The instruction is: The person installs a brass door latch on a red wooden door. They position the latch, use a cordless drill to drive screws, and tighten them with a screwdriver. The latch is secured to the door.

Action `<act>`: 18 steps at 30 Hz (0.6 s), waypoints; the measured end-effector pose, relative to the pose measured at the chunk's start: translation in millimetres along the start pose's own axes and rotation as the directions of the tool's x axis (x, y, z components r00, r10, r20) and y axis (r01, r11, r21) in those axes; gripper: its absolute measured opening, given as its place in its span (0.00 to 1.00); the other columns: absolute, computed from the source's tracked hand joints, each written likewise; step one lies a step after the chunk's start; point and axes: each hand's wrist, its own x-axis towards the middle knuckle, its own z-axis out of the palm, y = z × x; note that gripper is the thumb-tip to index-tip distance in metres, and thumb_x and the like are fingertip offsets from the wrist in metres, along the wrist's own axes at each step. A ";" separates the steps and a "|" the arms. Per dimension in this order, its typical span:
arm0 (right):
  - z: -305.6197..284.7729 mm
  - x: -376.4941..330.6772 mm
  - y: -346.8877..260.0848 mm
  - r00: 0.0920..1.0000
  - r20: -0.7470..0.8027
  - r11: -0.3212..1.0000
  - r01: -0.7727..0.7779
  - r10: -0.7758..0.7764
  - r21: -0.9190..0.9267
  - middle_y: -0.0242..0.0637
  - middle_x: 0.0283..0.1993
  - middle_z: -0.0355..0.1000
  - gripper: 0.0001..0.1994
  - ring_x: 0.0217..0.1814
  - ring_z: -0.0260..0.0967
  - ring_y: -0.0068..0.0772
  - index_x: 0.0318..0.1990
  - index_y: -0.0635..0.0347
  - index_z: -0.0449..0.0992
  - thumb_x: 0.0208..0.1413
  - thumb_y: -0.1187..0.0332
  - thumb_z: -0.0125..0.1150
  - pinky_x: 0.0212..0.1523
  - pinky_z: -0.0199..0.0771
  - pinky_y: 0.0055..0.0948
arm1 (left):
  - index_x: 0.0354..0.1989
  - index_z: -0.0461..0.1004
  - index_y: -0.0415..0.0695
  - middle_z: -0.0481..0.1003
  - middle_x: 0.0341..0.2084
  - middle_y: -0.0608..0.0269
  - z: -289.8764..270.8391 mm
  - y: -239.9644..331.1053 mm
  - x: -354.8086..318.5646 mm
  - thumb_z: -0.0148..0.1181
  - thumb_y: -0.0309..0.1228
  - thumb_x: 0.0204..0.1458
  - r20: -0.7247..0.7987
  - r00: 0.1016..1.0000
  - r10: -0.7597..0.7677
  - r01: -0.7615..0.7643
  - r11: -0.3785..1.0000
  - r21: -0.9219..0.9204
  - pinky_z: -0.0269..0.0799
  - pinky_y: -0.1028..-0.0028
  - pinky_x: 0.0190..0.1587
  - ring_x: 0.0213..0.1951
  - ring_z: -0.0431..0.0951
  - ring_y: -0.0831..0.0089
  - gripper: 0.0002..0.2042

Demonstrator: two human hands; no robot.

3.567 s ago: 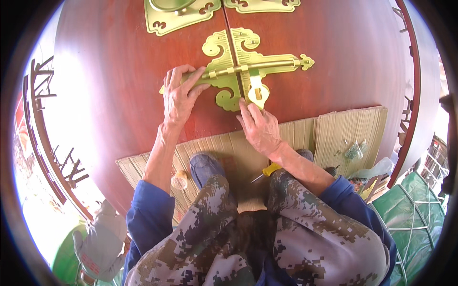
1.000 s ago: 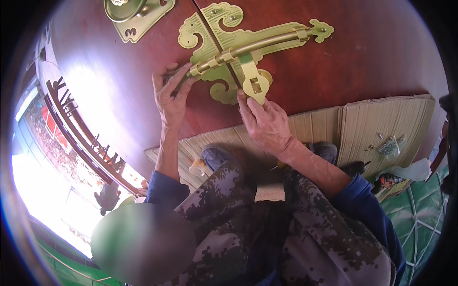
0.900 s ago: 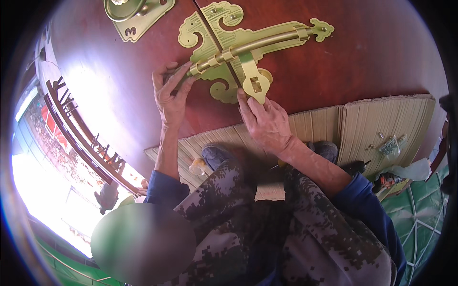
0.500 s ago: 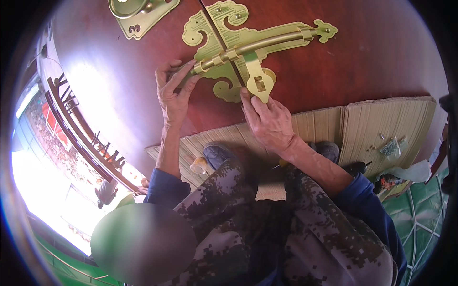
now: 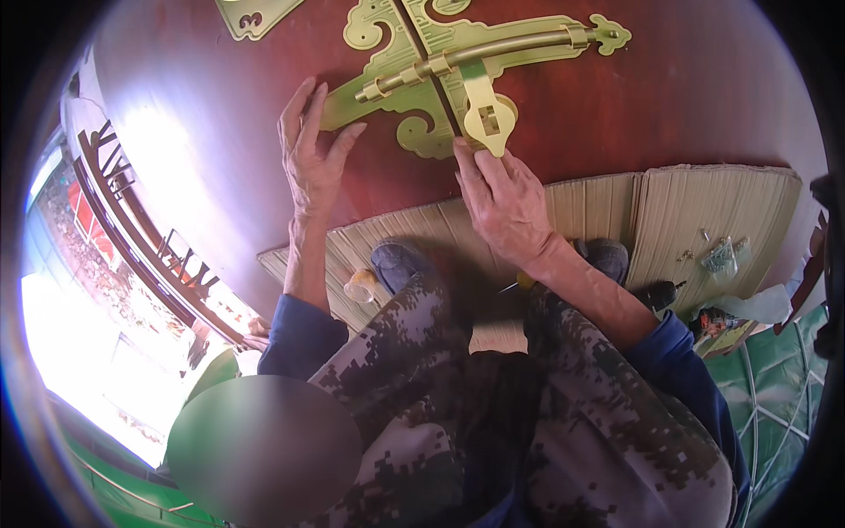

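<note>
A large brass latch (image 5: 440, 79) with scrolled plates and a long sliding bolt (image 5: 475, 55) is seen fixed flat against a dark red wooden door (image 5: 687, 97), across the seam where the two leaves meet. The left hand (image 5: 310, 154) is laid flat on the door at the left end of the latch, its fingers straight and slightly spread, with the fingertips resting on the left tip of the brass plate; nothing is gripped by it. The right hand (image 5: 506, 207) is placed just below the hanging hasp (image 5: 484, 110), the drop-shaped tab that hangs from the bolt. Its fingers are held together and stretched upward, with the tips touching the lower edge of the hasp and the plate beside it; whether the hasp is pinched cannot be told.

Below the door, sheets of flattened cardboard (image 5: 704, 211) are spread on the ground, and the person's shoes (image 5: 396, 264) are planted on them. Trousers in a camouflage print (image 5: 581, 422) and blue sleeves (image 5: 295, 339) are seen in the lower half of the view. A few loose screws and a small clear bag (image 5: 720, 255) lie on the right-hand cardboard, well apart from both hands. Part of a second brass plate (image 5: 255, 13) is cut off by the upper edge, to the left of the latch.
</note>
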 end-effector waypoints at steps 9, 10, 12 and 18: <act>-14.1 3.5 -6.8 1.000 -0.006 0.999 0.022 -0.022 0.045 0.43 0.41 0.70 0.20 0.40 0.75 0.42 0.57 0.72 0.76 0.58 0.74 0.68 0.41 0.79 0.35 | 0.62 0.79 0.44 0.75 0.64 0.58 13.6 -8.4 -9.4 0.74 0.26 0.52 -0.137 0.990 0.015 -0.022 0.999 -0.050 0.70 0.60 0.69 0.68 0.71 0.56 0.26; -21.6 2.9 -8.1 0.997 -0.039 0.990 -0.056 0.062 0.127 0.42 0.39 0.72 0.16 0.37 0.76 0.40 0.53 0.72 0.76 0.61 0.72 0.67 0.37 0.78 0.34 | 0.62 0.79 0.44 0.76 0.64 0.59 15.4 -9.1 -6.7 0.74 0.26 0.52 -0.148 0.989 0.014 -0.023 0.998 -0.064 0.70 0.60 0.69 0.68 0.72 0.56 0.26; -40.0 -3.1 -11.0 0.969 -0.063 0.925 -0.209 0.241 0.316 0.39 0.34 0.75 0.12 0.32 0.77 0.34 0.46 0.70 0.77 0.66 0.68 0.63 0.30 0.77 0.32 | 0.62 0.79 0.45 0.76 0.64 0.59 13.4 -6.6 -8.7 0.74 0.25 0.52 -0.149 0.989 0.000 -0.012 0.997 -0.081 0.70 0.60 0.69 0.68 0.72 0.56 0.26; -59.7 29.9 11.9 0.679 0.372 0.232 -0.625 0.633 0.746 0.41 0.33 0.82 0.18 0.32 0.81 0.23 0.43 0.70 0.78 0.69 0.57 0.64 0.33 0.81 0.24 | 0.61 0.79 0.46 0.76 0.64 0.59 12.9 -3.1 -8.6 0.73 0.24 0.52 -0.160 0.987 -0.016 -0.001 0.995 -0.104 0.70 0.60 0.70 0.68 0.71 0.56 0.25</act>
